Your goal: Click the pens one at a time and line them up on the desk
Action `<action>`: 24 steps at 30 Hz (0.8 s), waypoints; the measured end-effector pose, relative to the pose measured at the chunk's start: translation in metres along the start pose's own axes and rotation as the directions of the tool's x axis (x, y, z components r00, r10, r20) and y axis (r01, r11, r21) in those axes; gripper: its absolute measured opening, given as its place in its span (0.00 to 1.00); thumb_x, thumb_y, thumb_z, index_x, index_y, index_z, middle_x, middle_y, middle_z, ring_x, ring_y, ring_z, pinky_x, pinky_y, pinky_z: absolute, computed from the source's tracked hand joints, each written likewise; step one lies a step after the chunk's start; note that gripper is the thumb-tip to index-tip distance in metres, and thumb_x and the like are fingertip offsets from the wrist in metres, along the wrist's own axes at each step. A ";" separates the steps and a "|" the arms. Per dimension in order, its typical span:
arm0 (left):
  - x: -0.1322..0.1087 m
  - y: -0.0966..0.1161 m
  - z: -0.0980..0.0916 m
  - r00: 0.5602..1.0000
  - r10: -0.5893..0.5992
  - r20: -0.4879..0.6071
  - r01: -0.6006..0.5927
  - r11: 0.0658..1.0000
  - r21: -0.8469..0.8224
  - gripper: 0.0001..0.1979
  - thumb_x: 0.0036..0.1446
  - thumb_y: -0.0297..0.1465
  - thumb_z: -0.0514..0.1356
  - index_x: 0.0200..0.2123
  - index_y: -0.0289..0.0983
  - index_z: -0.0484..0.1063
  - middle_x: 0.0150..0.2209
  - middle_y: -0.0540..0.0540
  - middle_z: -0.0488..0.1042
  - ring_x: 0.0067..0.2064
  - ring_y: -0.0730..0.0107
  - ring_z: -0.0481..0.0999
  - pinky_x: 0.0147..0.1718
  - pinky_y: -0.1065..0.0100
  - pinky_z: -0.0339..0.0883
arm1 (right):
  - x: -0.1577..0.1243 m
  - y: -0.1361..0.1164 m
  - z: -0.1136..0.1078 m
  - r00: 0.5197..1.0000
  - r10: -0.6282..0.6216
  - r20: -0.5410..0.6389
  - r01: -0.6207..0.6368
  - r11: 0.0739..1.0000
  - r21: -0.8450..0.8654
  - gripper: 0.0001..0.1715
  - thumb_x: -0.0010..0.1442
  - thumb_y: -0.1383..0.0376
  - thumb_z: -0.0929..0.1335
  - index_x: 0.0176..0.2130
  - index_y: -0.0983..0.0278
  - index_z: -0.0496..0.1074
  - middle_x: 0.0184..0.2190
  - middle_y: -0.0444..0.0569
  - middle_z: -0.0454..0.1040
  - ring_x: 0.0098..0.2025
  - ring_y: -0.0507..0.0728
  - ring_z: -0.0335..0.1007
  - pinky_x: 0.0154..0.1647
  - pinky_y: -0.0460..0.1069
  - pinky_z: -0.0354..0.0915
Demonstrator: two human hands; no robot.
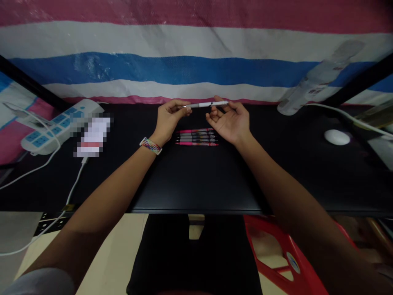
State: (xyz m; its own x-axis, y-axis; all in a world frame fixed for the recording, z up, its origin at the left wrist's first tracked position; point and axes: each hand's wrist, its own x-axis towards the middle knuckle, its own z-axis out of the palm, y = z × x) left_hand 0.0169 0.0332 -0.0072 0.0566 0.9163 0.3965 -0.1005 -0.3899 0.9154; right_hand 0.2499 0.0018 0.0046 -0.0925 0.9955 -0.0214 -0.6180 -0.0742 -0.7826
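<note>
A white pen with a grey grip section (204, 105) is held level above the black desk, near its back edge. My left hand (168, 119) pinches the grey end at the left between thumb and fingers. At the other end, my right hand (230, 123) is turned palm up, with the pen's clip end between its digits and the other fingers loosely curled. Below the hands, several pens with pink and with dark grey parts (196, 138) lie side by side in a stack of rows on the desk. A colourful woven band (150, 145) circles my left wrist.
At left are a white power strip (64, 123) with blue sockets, a blurred-out phone (93, 137) and white cables. A clear plastic cylinder (307, 88) and a white mouse (337, 137) stand at right. Striped sheeting (184, 41) hangs behind; a red stool (276, 262) is below.
</note>
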 end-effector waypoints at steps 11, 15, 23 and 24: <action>0.004 0.000 -0.007 0.998 0.043 0.038 -0.044 0.998 0.039 0.11 0.63 0.34 0.80 0.42 0.40 0.84 0.36 0.48 0.86 0.40 0.68 0.87 0.46 0.64 0.83 | -0.005 -0.004 0.001 0.998 -0.067 -0.009 0.064 0.981 -0.183 0.23 0.65 0.44 0.77 0.49 0.56 0.83 0.38 0.49 0.84 0.47 0.63 0.84 0.56 0.60 0.84; 0.005 0.001 -0.014 0.995 0.058 0.081 -0.069 0.987 0.143 0.11 0.60 0.28 0.80 0.41 0.40 0.83 0.37 0.49 0.85 0.40 0.68 0.86 0.46 0.65 0.81 | 0.000 0.001 -0.005 0.981 -0.190 -0.041 0.153 0.883 -0.444 0.09 0.64 0.56 0.79 0.40 0.58 0.83 0.34 0.48 0.83 0.37 0.57 0.81 0.50 0.55 0.82; -0.005 0.009 -0.020 0.976 0.016 0.219 -0.106 0.908 0.406 0.00 0.60 0.30 0.75 0.35 0.40 0.89 0.36 0.44 0.88 0.38 0.62 0.83 0.48 0.60 0.78 | -0.008 0.003 -0.008 0.935 -0.297 0.195 0.334 0.550 -0.765 0.08 0.62 0.67 0.74 0.36 0.55 0.87 0.38 0.48 0.87 0.44 0.64 0.82 0.61 0.65 0.77; -0.005 0.009 -0.022 0.972 0.005 0.235 -0.109 0.896 0.430 0.01 0.59 0.29 0.75 0.34 0.40 0.89 0.35 0.45 0.88 0.38 0.61 0.83 0.49 0.59 0.78 | -0.010 0.002 -0.008 0.936 -0.280 0.213 0.332 0.501 -0.799 0.09 0.62 0.68 0.74 0.35 0.55 0.88 0.39 0.49 0.87 0.45 0.65 0.82 0.63 0.66 0.76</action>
State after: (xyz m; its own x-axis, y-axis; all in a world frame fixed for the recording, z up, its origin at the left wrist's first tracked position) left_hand -0.0059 0.0266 -0.0023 0.2879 0.8672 0.4064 0.3313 -0.4884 0.8073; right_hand 0.2554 -0.0077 -0.0015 -0.0797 0.9400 0.3317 0.2837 0.3404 -0.8965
